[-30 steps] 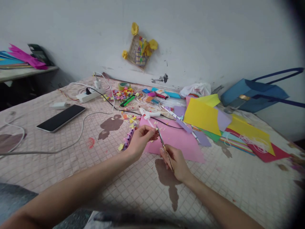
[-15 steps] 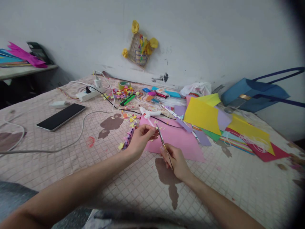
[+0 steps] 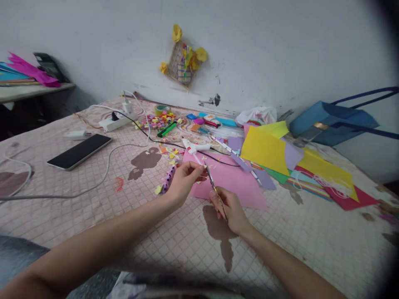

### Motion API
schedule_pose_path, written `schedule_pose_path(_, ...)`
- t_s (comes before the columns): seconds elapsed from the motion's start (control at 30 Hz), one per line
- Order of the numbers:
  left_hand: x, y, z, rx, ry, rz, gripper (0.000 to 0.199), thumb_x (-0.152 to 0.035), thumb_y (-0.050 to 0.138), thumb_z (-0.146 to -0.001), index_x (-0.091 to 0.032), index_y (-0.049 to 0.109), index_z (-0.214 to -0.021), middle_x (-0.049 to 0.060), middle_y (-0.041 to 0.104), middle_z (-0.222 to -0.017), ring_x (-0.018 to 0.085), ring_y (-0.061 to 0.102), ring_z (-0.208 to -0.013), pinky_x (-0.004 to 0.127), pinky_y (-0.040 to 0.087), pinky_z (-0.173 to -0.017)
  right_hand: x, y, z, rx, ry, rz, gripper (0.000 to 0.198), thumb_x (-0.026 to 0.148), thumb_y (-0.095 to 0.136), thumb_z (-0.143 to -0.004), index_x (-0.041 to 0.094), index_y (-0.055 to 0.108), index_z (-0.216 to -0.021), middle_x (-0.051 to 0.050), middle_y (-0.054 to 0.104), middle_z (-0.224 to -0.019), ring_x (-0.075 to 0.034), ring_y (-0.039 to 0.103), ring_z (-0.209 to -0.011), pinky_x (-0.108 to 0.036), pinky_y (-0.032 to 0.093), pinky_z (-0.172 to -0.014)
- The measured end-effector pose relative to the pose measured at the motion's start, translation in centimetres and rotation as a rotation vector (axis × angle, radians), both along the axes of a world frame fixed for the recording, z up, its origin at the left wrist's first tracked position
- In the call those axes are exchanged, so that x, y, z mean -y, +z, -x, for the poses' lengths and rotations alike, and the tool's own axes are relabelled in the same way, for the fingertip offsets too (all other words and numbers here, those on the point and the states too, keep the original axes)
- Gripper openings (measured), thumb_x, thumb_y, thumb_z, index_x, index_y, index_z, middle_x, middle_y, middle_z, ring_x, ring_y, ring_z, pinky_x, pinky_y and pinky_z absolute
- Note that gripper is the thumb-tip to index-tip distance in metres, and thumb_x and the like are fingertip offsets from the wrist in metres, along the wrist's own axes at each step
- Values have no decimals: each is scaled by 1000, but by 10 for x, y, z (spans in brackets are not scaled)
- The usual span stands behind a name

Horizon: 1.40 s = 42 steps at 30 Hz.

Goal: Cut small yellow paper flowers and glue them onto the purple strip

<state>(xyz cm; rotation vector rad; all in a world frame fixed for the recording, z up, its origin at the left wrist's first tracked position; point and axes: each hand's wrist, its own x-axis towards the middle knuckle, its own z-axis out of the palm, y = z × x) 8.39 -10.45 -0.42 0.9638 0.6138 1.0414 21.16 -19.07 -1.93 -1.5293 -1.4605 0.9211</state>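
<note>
My right hand [image 3: 229,209] is closed around a slim pair of scissors [image 3: 210,177], whose blades point up and away from me. Close to the blade tips, my left hand [image 3: 188,178] pinches a tiny pale yellow scrap of paper [image 3: 205,167], mostly hidden by the fingers. Beneath both hands lies a pink sheet [image 3: 233,182] with small clippings on it. A white glue gun [image 3: 195,147] rests at the sheet's far edge. Left of my left hand is a purple spotted strip [image 3: 168,179] with yellow pieces along it.
A black-screened phone [image 3: 80,152] and a white power strip [image 3: 116,121] with trailing cables are on the left. Cut paper pieces [image 3: 158,121] and a green cutter [image 3: 167,129] lie farther back. Coloured sheets [image 3: 264,151] and a blue bag [image 3: 330,124] occupy the right.
The view has shifted very slightly. Both hands keep nearly the same place and grip, with the scissors still beside the left fingertips.
</note>
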Motion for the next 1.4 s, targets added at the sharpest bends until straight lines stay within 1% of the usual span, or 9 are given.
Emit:
schedule_pose_path(0.47, 2, 1, 0, -4, -3, 18, 15, -25, 65, -72, -13, 55, -72, 3, 63, -71, 12, 60, -66, 27, 48, -67, 0, -3, -2, -43, 2, 11, 37, 48, 40, -87, 19, 42, -64, 7, 36, -48, -7, 36, -39, -20, 28, -40)
schedule_pose_path(0.73, 1, 0, 0, 1, 2, 4, 15, -25, 64, -73, -13, 55, -71, 2, 62, -70, 11, 59, -66, 27, 48, -66, 2, 3, 0, 8, 7, 20, 39, 50, 41, -86, 18, 43, -64, 5, 39, -51, -8, 37, -43, -21, 28, -42)
schedule_pose_path(0.87, 1, -1, 0, 1, 4, 3, 15, -25, 64, -72, -13, 55, -71, 2, 62, -70, 12, 60, -68, 27, 48, -66, 1, 2, 0, -18, -1, 23, 39, 50, 41, -85, 18, 44, -64, 6, 37, -49, -7, 36, -41, -21, 28, -41)
schedule_pose_path(0.97, 1, -1, -1, -2, 4, 2, 15, -25, 64, -72, -14, 55, -71, 2, 63, -70, 11, 59, -66, 27, 48, -66, 1, 1, 1, -41, 5, 32, 39, 49, 41, -86, 18, 44, -63, 7, 35, -46, -7, 35, -39, -21, 27, -40)
schedule_pose_path(1.17, 2, -1, -1, -7, -1, 6, 14, -25, 64, -72, -14, 55, -72, 2, 62, -70, 11, 59, -65, 27, 48, -67, 1, 1, 1, -74, 5, 39, 38, 49, 42, -86, 18, 44, -64, 7, 37, -46, -7, 36, -38, -20, 28, -39)
schedule_pose_path(1.4, 4, -1, -1, -14, -16, 13, 13, -24, 63, -73, -13, 55, -72, 3, 62, -71, 11, 59, -66, 28, 48, -68, 0, 3, 1, -120, -4, 66, 39, 52, 42, -84, 18, 45, -65, 7, 36, -46, -7, 34, -35, -20, 28, -37)
